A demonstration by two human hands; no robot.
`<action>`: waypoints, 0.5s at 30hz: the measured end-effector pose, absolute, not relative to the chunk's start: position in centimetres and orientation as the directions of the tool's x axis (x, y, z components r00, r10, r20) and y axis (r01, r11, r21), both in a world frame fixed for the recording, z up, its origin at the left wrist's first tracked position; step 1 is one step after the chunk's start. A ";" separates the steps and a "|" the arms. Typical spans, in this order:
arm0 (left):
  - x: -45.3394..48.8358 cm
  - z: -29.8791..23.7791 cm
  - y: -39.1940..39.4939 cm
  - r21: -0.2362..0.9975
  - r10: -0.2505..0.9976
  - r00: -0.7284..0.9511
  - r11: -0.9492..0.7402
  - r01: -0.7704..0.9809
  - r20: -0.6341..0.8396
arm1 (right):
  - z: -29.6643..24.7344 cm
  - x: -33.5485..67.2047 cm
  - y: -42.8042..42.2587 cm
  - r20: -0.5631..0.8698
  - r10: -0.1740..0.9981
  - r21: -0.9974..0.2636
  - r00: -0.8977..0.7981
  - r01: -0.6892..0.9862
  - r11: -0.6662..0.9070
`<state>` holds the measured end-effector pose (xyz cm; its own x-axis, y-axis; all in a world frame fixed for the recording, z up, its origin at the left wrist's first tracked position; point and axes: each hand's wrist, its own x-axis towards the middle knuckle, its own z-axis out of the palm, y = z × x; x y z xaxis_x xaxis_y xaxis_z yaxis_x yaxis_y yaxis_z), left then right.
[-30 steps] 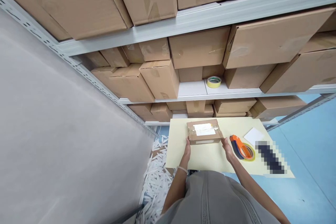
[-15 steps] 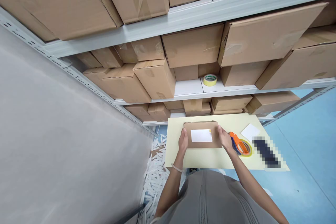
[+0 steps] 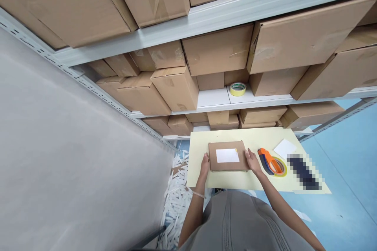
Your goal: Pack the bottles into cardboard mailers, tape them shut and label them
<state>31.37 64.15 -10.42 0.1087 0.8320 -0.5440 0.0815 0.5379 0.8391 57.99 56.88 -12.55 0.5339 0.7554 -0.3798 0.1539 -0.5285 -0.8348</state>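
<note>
A small brown cardboard box (image 3: 227,164) with a white label on top lies flat on the pale yellow table (image 3: 259,140). My left hand (image 3: 204,166) grips its left side, fingers curled on the edge. At the box's right side, my right hand (image 3: 252,160) presses against it with the fingers together. An orange and blue tape dispenser (image 3: 271,162) with a yellowish roll sits just right of my right hand.
A white card (image 3: 284,149) and a blurred dark object (image 3: 303,171) lie on the table's right part. Metal shelves packed with cardboard boxes (image 3: 220,49) rise behind; a yellow tape roll (image 3: 238,88) rests on the middle shelf. Shredded white paper (image 3: 176,200) covers the floor at left.
The box was tipped up showing a taped face, then turned and laid flat with the plain white label upward. Both hands stayed on its sides and came slightly toward me.
</note>
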 end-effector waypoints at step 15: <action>30.8 -8.6 60.0 0.826 0.765 0.361 0.562 0.031 -0.534 | -11.9 57.2 52.7 -0.490 0.777 -0.871 0.396 -0.178 -0.458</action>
<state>30.81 59.97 -8.61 0.3613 0.7645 -0.5338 0.0314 0.5622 0.8264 57.22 52.66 -11.85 0.3961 0.7768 -0.4895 -0.1784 -0.4579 -0.8709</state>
